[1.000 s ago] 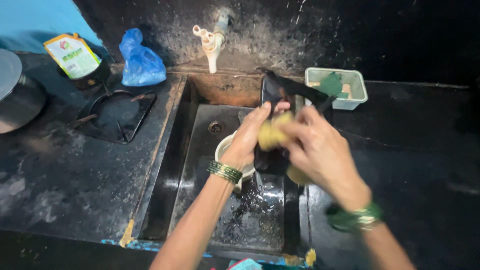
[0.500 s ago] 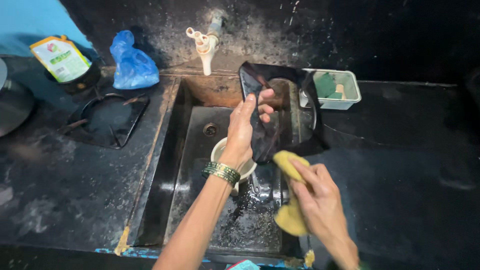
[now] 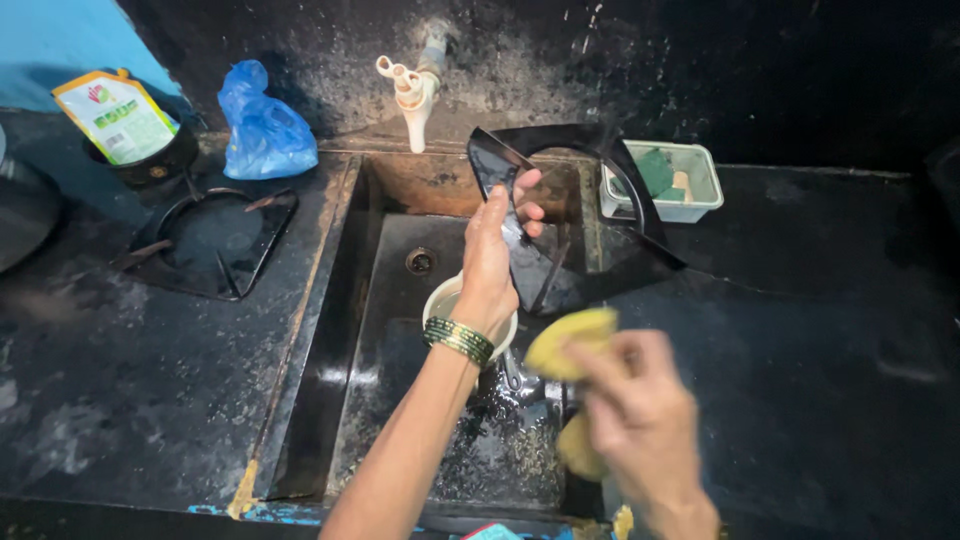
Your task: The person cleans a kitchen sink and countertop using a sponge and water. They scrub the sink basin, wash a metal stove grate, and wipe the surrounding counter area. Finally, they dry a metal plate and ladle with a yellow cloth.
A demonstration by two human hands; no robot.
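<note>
Burner grate [image 3: 560, 215] upright over sink's [image 3: 330, 330] back right corner, my left hand [image 3: 495, 255] clamped on it. Right hand [image 3: 640, 420] grips yellow sponge [image 3: 572, 340], apart. Scrubbing looks unfinished; rinsing remains.

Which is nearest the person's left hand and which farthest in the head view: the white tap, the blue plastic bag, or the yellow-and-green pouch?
From the left hand:
1. White tap, behind the sink, just up-left.
2. Blue plastic bag, on the counter further left.
3. Yellow-and-green pouch, far left corner.

Blue bag [image 3: 262, 122], tap [image 3: 412, 92], perhaps a soap tray [image 3: 700, 190].
</note>
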